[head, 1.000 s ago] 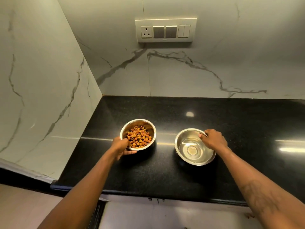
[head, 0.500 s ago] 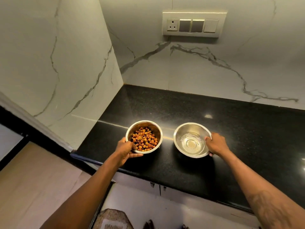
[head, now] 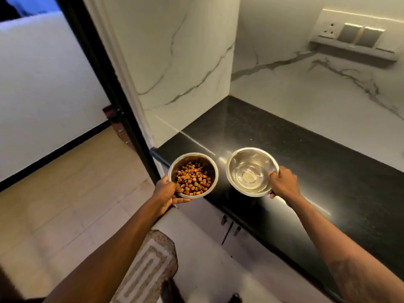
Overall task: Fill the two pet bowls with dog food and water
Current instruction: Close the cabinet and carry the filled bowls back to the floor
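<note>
Left hand [head: 167,191] grips the kibble bowl [head: 193,175] at the black countertop's [head: 328,171] edge; right hand [head: 284,184] clamps the water bowl's [head: 252,171] rim, seemingly lifted, though blur makes that uncertain.

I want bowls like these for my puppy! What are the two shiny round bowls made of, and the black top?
The round silvery bowl of brown kibble and the round silvery bowl of water look like polished steel: mirror-like glints. The black speckled countertop looks like polished stone, perhaps granite, given its glossy reflections.
</note>
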The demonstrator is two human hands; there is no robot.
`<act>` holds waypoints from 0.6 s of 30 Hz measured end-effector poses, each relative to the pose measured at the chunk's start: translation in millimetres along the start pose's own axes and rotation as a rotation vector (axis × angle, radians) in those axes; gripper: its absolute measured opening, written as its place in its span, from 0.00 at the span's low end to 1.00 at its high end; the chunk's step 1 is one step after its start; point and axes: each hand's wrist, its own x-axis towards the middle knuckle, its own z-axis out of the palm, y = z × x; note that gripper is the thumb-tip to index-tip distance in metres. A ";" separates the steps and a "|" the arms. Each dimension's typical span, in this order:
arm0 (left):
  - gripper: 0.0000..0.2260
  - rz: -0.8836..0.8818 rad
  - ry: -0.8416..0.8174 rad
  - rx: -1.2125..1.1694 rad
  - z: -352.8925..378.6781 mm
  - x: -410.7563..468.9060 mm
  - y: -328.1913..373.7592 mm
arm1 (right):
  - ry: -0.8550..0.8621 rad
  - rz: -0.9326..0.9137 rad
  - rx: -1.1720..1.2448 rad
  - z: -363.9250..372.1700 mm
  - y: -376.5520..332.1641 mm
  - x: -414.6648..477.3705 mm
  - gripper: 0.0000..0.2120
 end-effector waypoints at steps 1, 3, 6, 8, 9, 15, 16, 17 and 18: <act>0.27 0.009 0.016 -0.013 -13.3 -2.6 0.6 | -0.017 -0.016 -0.011 6.8 -12.3 -3.6 0.09; 0.28 0.027 0.054 -0.040 -41.6 -5.1 2.4 | -0.040 -0.057 -0.032 22.3 -36.6 -10.6 0.09; 0.28 0.056 0.099 -0.085 -91.4 -8.6 8.0 | -0.064 -0.116 -0.041 54.3 -75.4 -21.0 0.08; 0.30 0.063 0.120 -0.108 -125.4 -10.6 11.0 | -0.072 -0.145 -0.044 76.4 -101.9 -29.3 0.08; 0.30 0.070 0.129 -0.114 -144.7 -11.5 11.7 | -0.074 -0.158 -0.043 89.7 -115.0 -34.0 0.08; 0.28 0.087 0.194 -0.189 -269.5 -12.8 15.0 | -0.129 -0.198 -0.017 189.2 -190.6 -54.0 0.11; 0.28 0.090 0.208 -0.199 -290.4 -14.1 15.0 | -0.140 -0.199 -0.006 207.6 -202.6 -57.3 0.11; 0.28 0.093 0.217 -0.206 -306.3 -15.3 14.9 | -0.149 -0.189 0.007 221.2 -213.7 -61.9 0.11; 0.29 0.093 0.234 -0.219 -325.8 -16.9 14.8 | -0.162 -0.202 0.006 239.3 -226.5 -66.0 0.12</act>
